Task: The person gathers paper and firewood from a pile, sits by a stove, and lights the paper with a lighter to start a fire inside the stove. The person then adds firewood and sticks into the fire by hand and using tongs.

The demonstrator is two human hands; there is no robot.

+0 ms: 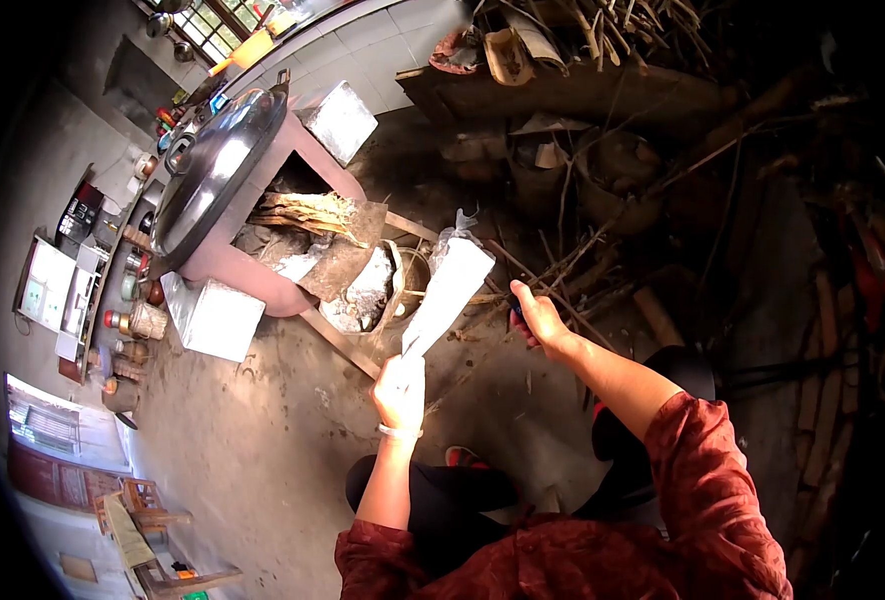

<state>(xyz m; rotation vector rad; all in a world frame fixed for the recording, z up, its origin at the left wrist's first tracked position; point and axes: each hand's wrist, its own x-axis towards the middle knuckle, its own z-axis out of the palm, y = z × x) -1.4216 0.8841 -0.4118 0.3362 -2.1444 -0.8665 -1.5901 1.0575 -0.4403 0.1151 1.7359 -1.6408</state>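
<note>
Two hands grip: left hand, white roll; right hand, something dark, near sticks.

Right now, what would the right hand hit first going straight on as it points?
Probably the white bundle gripped in the left hand, as the right hand aims across toward it. Depth is unclear; it could pass above or below.

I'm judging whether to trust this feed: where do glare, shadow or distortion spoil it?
Head view: bright light washes out the white sheet; the dark lid carries glare; deep shadow hides detail around the brushwood; the lens bends the outer edges, corners black.
</note>
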